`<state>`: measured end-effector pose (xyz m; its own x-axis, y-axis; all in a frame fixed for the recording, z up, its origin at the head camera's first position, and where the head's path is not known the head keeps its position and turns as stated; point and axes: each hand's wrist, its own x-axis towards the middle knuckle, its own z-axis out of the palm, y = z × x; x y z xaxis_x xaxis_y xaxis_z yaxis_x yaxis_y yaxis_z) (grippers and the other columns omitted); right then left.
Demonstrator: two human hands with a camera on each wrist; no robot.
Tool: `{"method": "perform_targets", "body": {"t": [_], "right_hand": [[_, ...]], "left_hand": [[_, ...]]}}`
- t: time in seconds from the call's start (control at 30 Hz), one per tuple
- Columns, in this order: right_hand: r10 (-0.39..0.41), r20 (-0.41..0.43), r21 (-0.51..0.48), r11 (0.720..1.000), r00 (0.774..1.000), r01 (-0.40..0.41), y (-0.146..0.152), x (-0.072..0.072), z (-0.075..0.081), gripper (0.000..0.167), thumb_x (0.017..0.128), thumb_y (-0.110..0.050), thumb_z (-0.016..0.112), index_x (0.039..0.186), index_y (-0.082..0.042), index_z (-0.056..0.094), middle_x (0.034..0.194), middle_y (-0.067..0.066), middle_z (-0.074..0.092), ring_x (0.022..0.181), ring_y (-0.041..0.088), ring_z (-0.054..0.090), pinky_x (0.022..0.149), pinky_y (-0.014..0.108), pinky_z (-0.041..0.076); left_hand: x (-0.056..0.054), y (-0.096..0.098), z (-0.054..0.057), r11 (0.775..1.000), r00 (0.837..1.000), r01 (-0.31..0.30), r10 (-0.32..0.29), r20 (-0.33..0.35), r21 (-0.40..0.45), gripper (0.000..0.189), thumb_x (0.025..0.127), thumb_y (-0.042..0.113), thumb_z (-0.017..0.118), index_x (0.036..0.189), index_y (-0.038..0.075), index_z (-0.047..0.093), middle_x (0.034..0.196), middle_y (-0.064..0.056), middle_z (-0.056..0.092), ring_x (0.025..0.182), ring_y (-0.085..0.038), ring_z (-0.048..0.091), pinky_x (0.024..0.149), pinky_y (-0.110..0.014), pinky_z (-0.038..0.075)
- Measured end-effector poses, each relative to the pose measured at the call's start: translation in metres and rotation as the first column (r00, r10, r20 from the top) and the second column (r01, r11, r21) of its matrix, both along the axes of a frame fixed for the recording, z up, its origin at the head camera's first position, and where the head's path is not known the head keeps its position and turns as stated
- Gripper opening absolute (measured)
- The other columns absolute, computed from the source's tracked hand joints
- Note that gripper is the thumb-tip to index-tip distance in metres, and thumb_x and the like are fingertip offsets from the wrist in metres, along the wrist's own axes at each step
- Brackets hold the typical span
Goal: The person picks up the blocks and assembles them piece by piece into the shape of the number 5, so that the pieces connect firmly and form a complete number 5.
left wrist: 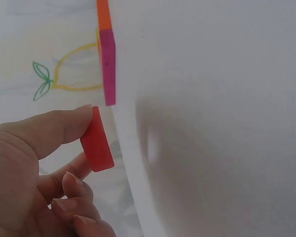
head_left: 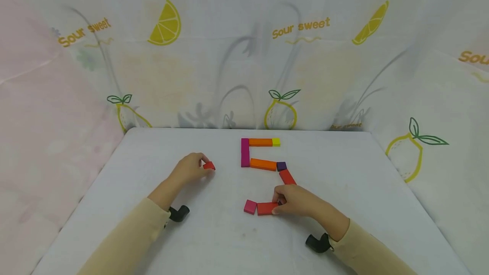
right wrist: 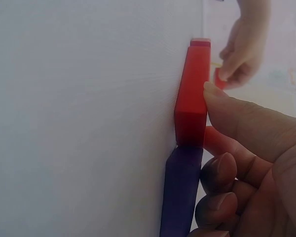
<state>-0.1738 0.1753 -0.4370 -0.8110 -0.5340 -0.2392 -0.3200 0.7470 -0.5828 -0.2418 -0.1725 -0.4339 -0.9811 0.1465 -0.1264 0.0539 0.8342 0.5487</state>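
My left hand point(head_left: 188, 169) pinches a small red block point(left wrist: 97, 143) between thumb and finger, raised over the table's left half. Lower right, my right hand point(head_left: 299, 202) grips a longer red block point(head_left: 265, 209) lying on the table, its thumb on the near side. A pink block point(head_left: 250, 206) sits at that block's left end. At the other end, a dark purple block point(right wrist: 181, 195) shows in the right wrist view; in the head view the hand hides it. Beyond the right hand, a slanted red block point(head_left: 287, 177) is partly covered by it.
Farther back, a small purple block point(head_left: 281, 166), two orange blocks point(head_left: 262, 164), an upright-lying magenta block point(head_left: 245, 152) and a yellow block point(head_left: 276, 142) join in a bent line. A lemon-print curtain point(head_left: 214, 67) stands behind the white table point(head_left: 344, 160).
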Motion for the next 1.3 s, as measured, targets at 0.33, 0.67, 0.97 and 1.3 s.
{"method": "perform_targets", "body": {"t": [0.33, 0.67, 0.97, 1.3], "right_hand": [[-0.002, 0.006, -0.004, 1.0, 1.0, 0.002, -0.001, 0.001, 0.001, 0.02, 0.084, -0.024, 0.083, 0.09, -0.018, 0.065, 0.069, -0.005, 0.052, 0.068, 0.012, 0.052, 0.059, 0.025, 0.04], [0.003, 0.004, -0.011, 1.0, 1.0, -0.002, -0.001, 0.001, 0.001, 0.019, 0.084, -0.023, 0.083, 0.09, -0.018, 0.065, 0.068, -0.005, 0.052, 0.067, 0.012, 0.051, 0.059, 0.025, 0.04], [-0.003, 0.012, -0.014, 1.0, 1.0, 0.003, -0.001, 0.001, 0.001, 0.02, 0.083, -0.023, 0.083, 0.09, -0.018, 0.065, 0.068, -0.005, 0.052, 0.067, 0.012, 0.051, 0.059, 0.026, 0.039], [0.0, 0.01, -0.007, 1.0, 1.0, 0.0, -0.001, 0.001, 0.001, 0.02, 0.083, -0.023, 0.083, 0.09, -0.018, 0.064, 0.068, -0.005, 0.052, 0.068, 0.012, 0.052, 0.06, 0.026, 0.04]], "left_hand": [[0.017, 0.018, 0.0, 0.999, 0.999, 0.034, -0.034, 0.011, 0.012, 0.033, 0.085, 0.024, 0.079, 0.112, 0.009, 0.068, 0.079, -0.006, 0.055, 0.067, -0.02, 0.053, 0.059, -0.031, 0.044], [0.031, 0.035, -0.003, 0.999, 0.998, 0.051, -0.052, 0.043, 0.018, 0.032, 0.082, 0.024, 0.082, 0.108, 0.012, 0.068, 0.075, -0.003, 0.056, 0.064, -0.018, 0.054, 0.058, -0.03, 0.046], [0.043, 0.048, -0.004, 0.996, 0.994, 0.09, -0.091, 0.066, 0.018, 0.03, 0.082, 0.026, 0.082, 0.105, 0.015, 0.068, 0.075, -0.001, 0.057, 0.063, -0.017, 0.055, 0.059, -0.03, 0.046], [0.05, 0.057, -0.004, 0.99, 0.987, 0.139, -0.141, 0.075, 0.029, 0.03, 0.082, 0.029, 0.083, 0.104, 0.015, 0.067, 0.075, 0.0, 0.058, 0.063, -0.016, 0.056, 0.059, -0.03, 0.048]]}}
